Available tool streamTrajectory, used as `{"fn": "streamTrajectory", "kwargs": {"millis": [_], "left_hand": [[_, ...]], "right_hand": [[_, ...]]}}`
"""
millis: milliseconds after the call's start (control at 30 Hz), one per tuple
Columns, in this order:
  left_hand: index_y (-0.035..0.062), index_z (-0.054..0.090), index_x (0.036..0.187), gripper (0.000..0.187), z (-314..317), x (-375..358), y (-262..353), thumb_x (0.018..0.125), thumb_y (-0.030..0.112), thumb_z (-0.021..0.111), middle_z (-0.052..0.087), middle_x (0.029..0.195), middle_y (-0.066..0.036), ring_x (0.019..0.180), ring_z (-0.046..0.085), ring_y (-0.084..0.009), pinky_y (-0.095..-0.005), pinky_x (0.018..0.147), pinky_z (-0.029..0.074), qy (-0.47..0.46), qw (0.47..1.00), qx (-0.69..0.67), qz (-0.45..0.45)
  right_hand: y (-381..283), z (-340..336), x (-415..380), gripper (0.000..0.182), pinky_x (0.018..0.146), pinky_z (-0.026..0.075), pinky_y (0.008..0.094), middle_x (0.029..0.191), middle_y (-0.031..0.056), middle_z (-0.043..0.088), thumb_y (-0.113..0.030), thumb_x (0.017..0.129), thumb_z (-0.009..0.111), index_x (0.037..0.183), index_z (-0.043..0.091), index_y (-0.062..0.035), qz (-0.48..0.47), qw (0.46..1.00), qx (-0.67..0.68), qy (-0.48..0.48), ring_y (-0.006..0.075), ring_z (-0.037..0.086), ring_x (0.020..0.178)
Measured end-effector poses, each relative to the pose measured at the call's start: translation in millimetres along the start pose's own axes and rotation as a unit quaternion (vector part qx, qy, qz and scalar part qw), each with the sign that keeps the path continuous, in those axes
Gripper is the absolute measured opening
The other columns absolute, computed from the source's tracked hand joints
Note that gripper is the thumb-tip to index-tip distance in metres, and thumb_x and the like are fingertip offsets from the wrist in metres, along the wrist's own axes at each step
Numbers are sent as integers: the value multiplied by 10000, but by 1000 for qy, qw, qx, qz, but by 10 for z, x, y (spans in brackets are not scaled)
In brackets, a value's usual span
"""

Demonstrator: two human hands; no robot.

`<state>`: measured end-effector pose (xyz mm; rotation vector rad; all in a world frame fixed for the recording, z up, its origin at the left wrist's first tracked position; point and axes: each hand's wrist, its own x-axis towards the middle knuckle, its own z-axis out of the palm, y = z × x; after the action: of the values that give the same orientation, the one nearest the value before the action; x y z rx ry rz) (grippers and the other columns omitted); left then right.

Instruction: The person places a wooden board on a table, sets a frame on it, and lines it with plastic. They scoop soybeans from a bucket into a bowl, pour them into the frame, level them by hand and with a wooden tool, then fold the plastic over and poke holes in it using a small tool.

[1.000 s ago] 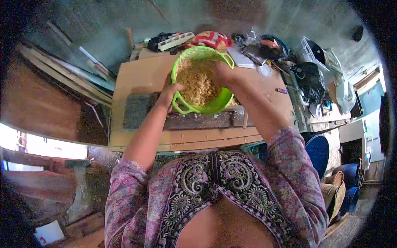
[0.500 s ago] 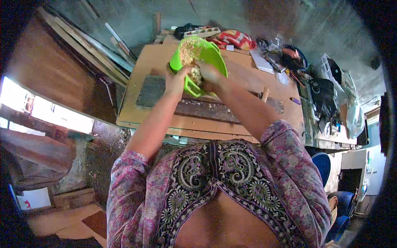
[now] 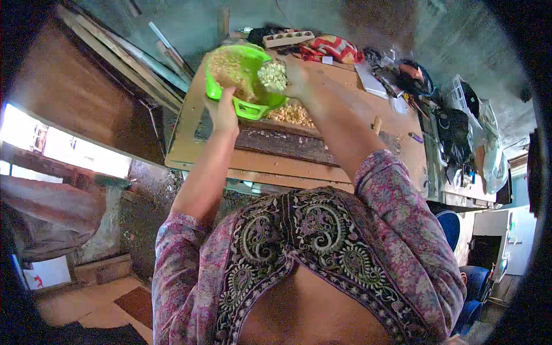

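Note:
A bright green plastic basin point(image 3: 252, 111) with slotted handles is tilted above the table, chopped pale-brown bits point(image 3: 227, 69) spread over its inside. My left hand point(image 3: 224, 109) grips its near left rim, the thumb over the edge. At the basin's right side, my right hand point(image 3: 294, 80) is blurred, closed around a rounded clump of pale chopped pieces point(image 3: 272, 75); most of its fingers are hidden. Below, a heap of chopped pieces point(image 3: 294, 114) lies on a dark wooden board point(image 3: 282, 144), partly covered by the basin.
The brown tabletop point(image 3: 345, 86) carries a wooden handle point(image 3: 376, 125) and a purple lighter-like object point(image 3: 416, 137) at the right. Along the back lie a power strip point(image 3: 288, 38) and a red patterned cloth point(image 3: 336, 48). Bags and clutter crowd the right side table.
The basin has moved left and tipped differently, uncovering the heap on the board. My right hand has come to the basin's right side with the clump showing.

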<state>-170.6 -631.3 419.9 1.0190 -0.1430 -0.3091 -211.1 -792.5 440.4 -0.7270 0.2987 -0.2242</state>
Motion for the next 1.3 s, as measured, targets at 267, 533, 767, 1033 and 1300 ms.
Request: {"fn": "streamTrajectory", "kwargs": {"millis": [267,533,767,1033,1300], "left_hand": [[-23,154,1226,713,-598,366,5,661,80,576,361,1184,-147,1053,419,-251,-367,902,342,69,995,-28,67],[3,197,1216,708,-840,308,16,646,98,606,356,1190,-141,1068,403,-258,-382,918,331,39,994,-63,83],[26,191,1238,720,-887,295,42,650,110,599,340,1205,-131,1093,376,-252,-382,936,307,62,993,-73,64],[25,205,1232,683,-882,296,110,666,108,578,350,1192,-129,1093,383,-254,-378,926,327,25,995,-77,65],[31,212,1227,673,-899,367,16,661,116,567,345,1197,-129,1087,386,-258,-387,924,329,47,994,-78,58]], "right_hand": [[240,-790,343,226,619,494,354,785,79,605,-246,820,434,866,571,-73,3,975,-221,3,208,586,668],[758,-853,434,256,582,447,389,722,138,599,-272,709,528,788,599,-39,-224,699,-679,2,278,569,638],[474,-595,249,194,681,460,410,839,186,583,-135,684,488,814,590,-34,-157,550,-818,-58,331,574,786],[689,-1008,299,164,697,432,385,839,167,580,-140,710,524,833,580,-46,-61,515,-855,-23,290,558,774],[733,-643,357,153,650,475,378,806,139,597,-162,694,515,773,583,-51,-135,557,-818,-55,302,584,740]]}}
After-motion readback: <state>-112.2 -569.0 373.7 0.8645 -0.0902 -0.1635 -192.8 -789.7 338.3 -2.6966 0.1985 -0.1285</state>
